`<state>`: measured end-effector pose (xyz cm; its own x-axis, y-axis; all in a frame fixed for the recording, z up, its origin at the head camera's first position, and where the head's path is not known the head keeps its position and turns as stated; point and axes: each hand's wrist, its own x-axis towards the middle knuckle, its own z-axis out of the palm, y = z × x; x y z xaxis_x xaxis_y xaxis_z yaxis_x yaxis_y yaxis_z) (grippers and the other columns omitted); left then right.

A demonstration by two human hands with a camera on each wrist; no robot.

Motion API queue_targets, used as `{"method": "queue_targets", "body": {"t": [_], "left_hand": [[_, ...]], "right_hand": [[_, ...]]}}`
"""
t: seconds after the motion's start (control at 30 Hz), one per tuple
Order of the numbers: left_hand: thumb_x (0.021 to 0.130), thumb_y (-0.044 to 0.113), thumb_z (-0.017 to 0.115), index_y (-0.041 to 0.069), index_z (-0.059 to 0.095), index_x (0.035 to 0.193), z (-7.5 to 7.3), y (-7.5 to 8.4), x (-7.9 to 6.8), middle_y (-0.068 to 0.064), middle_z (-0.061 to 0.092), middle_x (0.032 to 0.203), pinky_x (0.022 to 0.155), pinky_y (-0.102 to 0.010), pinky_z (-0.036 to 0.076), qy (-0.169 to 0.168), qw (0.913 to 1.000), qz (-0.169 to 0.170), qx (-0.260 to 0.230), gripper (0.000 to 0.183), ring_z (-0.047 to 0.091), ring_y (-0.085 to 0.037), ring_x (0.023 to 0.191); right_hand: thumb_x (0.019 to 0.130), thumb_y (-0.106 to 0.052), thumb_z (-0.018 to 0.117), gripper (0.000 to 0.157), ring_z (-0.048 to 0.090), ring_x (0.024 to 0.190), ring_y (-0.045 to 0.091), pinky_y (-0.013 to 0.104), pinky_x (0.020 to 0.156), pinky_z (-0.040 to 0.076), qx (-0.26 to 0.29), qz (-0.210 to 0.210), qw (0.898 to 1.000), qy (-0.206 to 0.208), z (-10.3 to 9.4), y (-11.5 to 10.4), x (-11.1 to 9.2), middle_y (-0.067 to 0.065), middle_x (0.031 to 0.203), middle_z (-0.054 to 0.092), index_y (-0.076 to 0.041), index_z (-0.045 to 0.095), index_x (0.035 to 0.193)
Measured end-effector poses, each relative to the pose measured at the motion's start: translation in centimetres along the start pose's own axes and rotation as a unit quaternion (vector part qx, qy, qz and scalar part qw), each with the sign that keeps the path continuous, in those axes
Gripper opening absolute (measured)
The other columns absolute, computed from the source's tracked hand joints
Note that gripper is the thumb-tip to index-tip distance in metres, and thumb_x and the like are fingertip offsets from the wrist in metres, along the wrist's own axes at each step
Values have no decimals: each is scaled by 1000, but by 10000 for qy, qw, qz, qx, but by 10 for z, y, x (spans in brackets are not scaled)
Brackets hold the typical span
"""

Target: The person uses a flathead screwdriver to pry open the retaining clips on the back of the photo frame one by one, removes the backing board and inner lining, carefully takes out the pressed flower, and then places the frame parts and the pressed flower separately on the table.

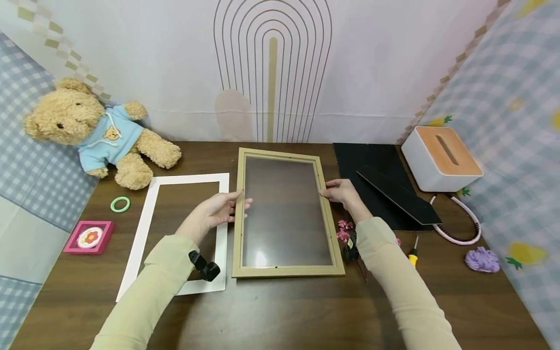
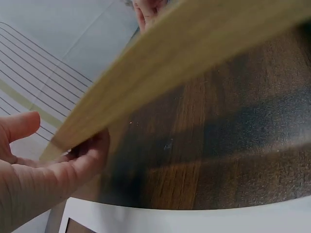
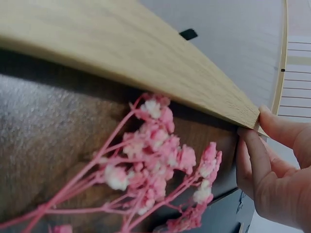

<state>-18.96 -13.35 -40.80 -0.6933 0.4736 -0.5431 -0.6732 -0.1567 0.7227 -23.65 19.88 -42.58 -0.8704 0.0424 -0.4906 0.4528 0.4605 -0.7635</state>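
Observation:
Both hands hold a light wooden picture frame (image 1: 238, 233) with a clear pane (image 1: 284, 214) in the middle of the table. My left hand (image 1: 214, 211) is at its left side, the fingers reaching underneath; in the left wrist view the thumb (image 2: 24, 125) stands out beside the frame's edge (image 2: 112, 92). On the right side, my right hand (image 1: 343, 192) pinches the edge between thumb and fingers, as the right wrist view also shows. The left side sits raised off the table. A white mat border (image 1: 146, 226) lies under the left wrist. Pink dried flowers (image 3: 155, 145) lie beside the frame's right side.
A teddy bear (image 1: 113, 131), a green ring (image 1: 120, 204) and a pink box (image 1: 89, 237) are at the left. To the right are black boards (image 1: 367, 155), a tissue box (image 1: 442, 158), a pink-and-black looped band (image 1: 472, 218), a yellow-handled screwdriver (image 1: 413, 257) and a purple scrunchie (image 1: 482, 259).

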Motion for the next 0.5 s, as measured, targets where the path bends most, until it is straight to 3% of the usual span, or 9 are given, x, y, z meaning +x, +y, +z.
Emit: {"method": "queue_targets", "body": {"t": [0.13,0.27,0.37,0.43,0.5], "left_hand": [[102,15,30,6,36,119,-1,-2,0,3,66,93,79,-29,55,20,9995,145,-262,20,62,-10,87],[101,12,29,1,28,133,3,-3,3,-2,56,103,76,-29,57,311,9986,86,-424,34,59,-12,90],[101,12,28,0,17,143,6,-5,5,-7,43,114,75,-29,57,520,9974,-37,-502,45,53,-17,102],[101,12,28,0,12,145,7,-6,7,-8,38,120,76,-28,57,581,9969,-46,-534,48,49,-20,109],[101,12,27,-1,13,146,6,-7,9,-9,37,123,77,-27,57,626,9966,-15,-532,48,49,-21,110]], "right_hand": [[88,-14,62,48,56,113,33,38,96,50,-221,-139,9995,163,3,2,-2,23,127,52,0,48,132],[88,-18,63,47,56,110,35,43,92,49,-980,-803,9904,550,8,4,-11,25,123,56,0,50,129],[87,-22,65,50,50,116,37,48,96,45,-1556,-1616,9723,654,17,-1,-23,25,126,52,1,51,129],[85,-24,67,54,45,121,38,51,101,41,-1779,-2230,9577,389,27,-7,-33,25,131,48,0,49,130],[82,-28,71,61,41,126,38,53,106,36,-2073,-2870,9352,-40,40,-11,-44,23,135,45,-2,48,132]]}}
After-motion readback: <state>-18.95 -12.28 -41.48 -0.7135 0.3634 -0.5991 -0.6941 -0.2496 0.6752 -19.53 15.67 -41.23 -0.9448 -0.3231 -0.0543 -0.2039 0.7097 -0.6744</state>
